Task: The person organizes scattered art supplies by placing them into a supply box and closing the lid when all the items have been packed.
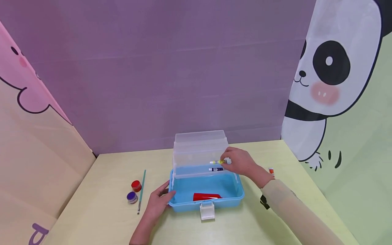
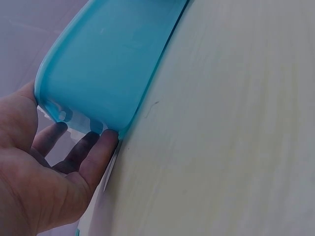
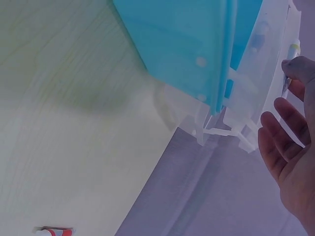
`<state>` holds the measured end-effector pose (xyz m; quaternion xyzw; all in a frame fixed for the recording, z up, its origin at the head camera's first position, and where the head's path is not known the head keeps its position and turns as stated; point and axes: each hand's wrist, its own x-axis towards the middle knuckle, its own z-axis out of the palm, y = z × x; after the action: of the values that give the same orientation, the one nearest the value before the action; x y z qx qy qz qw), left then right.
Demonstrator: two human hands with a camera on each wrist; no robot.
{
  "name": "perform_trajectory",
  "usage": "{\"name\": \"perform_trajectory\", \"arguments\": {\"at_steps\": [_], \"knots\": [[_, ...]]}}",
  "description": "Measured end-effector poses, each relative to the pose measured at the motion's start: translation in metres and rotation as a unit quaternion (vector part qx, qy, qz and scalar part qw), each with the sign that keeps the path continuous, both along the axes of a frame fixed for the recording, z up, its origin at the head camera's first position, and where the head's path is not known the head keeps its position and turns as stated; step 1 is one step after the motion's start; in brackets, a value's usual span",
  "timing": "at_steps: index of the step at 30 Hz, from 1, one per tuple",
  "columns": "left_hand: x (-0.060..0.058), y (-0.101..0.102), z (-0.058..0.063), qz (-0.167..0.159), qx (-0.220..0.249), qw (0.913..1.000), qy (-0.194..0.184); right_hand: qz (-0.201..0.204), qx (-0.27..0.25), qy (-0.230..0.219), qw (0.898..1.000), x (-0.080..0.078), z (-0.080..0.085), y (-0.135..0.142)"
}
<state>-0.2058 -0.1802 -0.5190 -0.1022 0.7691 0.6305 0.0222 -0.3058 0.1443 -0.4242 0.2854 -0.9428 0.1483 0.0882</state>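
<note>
A light blue plastic box [image 1: 235, 202] stands with its translucent lid [image 1: 200, 139] raised. My left hand [image 1: 157, 204] grips the box's left end, thumb at the rim and fingers against the outer wall [image 2: 88, 64]. Above the raised translucent part, my right hand [image 1: 240, 161] pinches a small paint tube with a yellow label [image 1: 218, 162] between thumb and fingers. Just below it lies a dark-labelled paint tube [image 1: 216, 169], seemingly on the translucent part. Inside the box is a red tube-like object [image 1: 206, 196], partly hidden by the front wall.
Left of the box stand a red-lidded jar [image 1: 136, 185] and a purple-lidded jar [image 1: 132, 197], beside a thin teal paintbrush [image 1: 142, 190]. An orange paint tube [image 1: 271, 171] lies on the table [image 1: 116, 170] to the right, partly behind the right forearm. A white latch [image 1: 207, 211] hangs at the box's front.
</note>
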Motion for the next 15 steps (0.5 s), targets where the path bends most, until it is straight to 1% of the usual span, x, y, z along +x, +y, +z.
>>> {"name": "perform_trajectory", "arguments": {"at_steps": [5, 15], "knots": [[-0.0008, -0.0004, -0.0012, 0.0, -0.004, 1.0, -0.002, -0.006, 0.002, -0.001, 1.0, 0.0016, -0.0002, -0.0012], [0.0003, 0.0, 0.0001, 0.0, 0.002, 1.0, -0.003, 0.001, -0.003, 0.004, 1.0, 0.0021, -0.0026, -0.0009]]}}
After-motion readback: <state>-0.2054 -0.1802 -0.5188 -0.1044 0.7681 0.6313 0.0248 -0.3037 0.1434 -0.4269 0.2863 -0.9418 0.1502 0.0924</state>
